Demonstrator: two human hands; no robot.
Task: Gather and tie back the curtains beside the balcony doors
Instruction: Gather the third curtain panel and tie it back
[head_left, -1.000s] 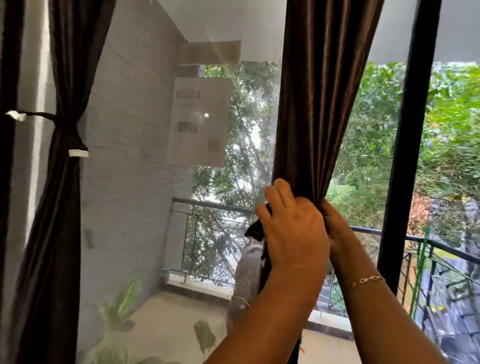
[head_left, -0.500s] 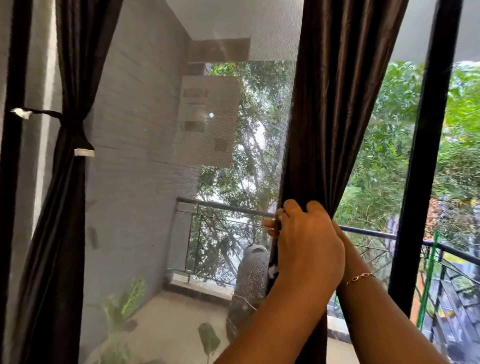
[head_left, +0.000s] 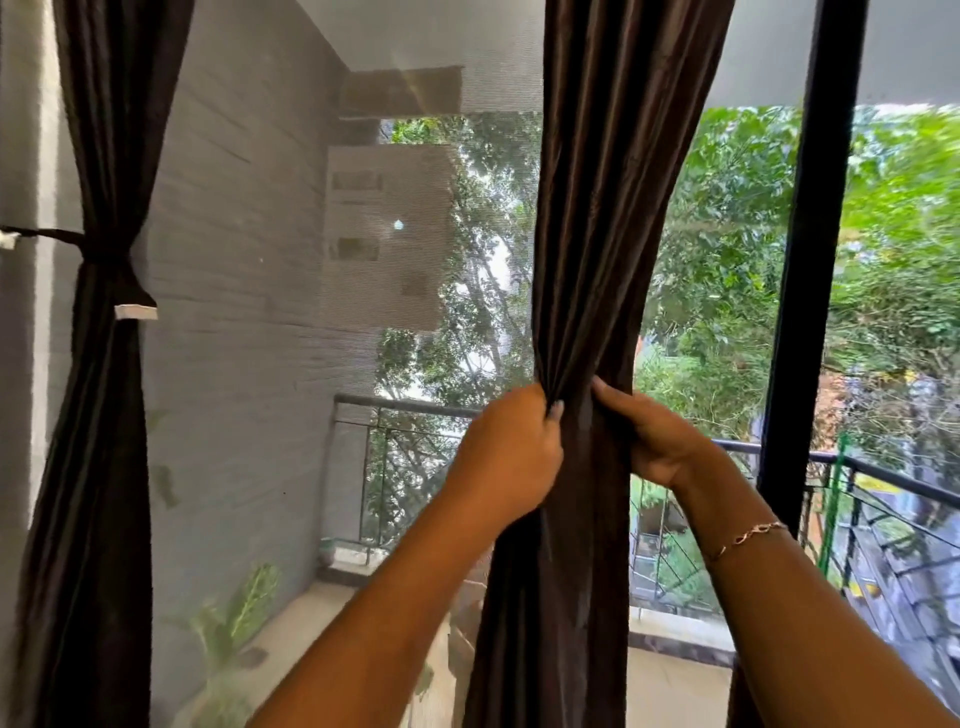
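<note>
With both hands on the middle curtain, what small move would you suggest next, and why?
Probably gather the bunch into the left hand, freeing the right hand for a tie: both grip the middle curtain, untied unlike the left curtain.

Cloth, wall, metal

The curtain (head_left: 597, 234) is dark brown cloth, smooth with a soft sheen. The wall (head_left: 234, 312) looks rough, ribbed, matt grey. The railing (head_left: 405, 408) is dull metal; the bracelet (head_left: 748, 535) a shiny metal chain.

left hand (head_left: 506, 457), right hand (head_left: 662, 449), gripping brown curtain (head_left: 613, 208)
</note>
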